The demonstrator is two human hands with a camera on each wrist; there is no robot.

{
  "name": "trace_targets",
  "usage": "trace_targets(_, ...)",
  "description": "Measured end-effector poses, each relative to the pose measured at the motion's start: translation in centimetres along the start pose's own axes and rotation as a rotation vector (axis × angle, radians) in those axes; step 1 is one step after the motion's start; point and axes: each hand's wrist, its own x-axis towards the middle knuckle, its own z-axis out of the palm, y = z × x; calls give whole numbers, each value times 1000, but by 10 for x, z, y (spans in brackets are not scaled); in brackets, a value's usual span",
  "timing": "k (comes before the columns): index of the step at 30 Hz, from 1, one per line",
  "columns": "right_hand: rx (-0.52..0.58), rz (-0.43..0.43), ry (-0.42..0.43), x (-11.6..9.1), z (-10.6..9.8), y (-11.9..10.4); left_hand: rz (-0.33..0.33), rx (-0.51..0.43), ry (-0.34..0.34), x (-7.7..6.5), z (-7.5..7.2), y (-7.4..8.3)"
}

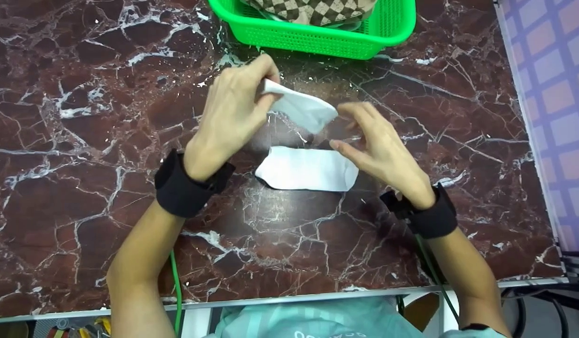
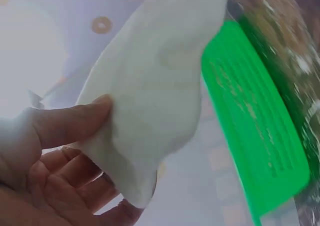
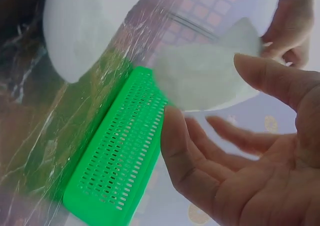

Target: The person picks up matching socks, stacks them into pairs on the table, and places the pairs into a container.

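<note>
My left hand [image 1: 237, 101] pinches one end of a white sock [image 1: 303, 108] between thumb and fingers, holding it up over the table. Seen from the left wrist, the held sock [image 2: 150, 81] hangs flat with the thumb pressed on its face. Close to the sock's other end is my right hand [image 1: 383, 145], thumb and fingers spread apart. From the right wrist, a gap shows between its thumb and fingers [image 3: 175, 141], with the sock [image 3: 205, 76] just beyond. A second white sock [image 1: 308, 169] with a dark edge lies flat on the table, below the held one.
A green perforated basket [image 1: 308, 44] stands at the far side, with a brown-and-cream checked cloth [image 1: 312, 10] inside. The table [image 1: 106, 225] has a dark red marbled top. A checkered panel [image 1: 552, 117] borders it on the right. Green cables [image 1: 176, 291] run down beside the arms.
</note>
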Motion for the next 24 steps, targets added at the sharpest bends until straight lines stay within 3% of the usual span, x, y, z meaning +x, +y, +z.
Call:
trace_targets(5,7,2,48,5,1,2,62,-110,10,-5,-1,10)
trace_targets(9,114,-56,13,1,3,4,93,-160,13,-8,0,14)
trace_targets(12,216,-37,-8,-2,7,4,116,-174,23,-11,-3,12)
trace_targets(17,301,-11,60,-9,1,-3,148,-172,36,-14,-6,8)
trace_targets(21,330,-17,149,-15,-15,-19,148,-149,-8,-12,-5,9)
trace_targets(24,279,-29,182,-20,-23,-24,97,-129,-100,-11,-3,9)
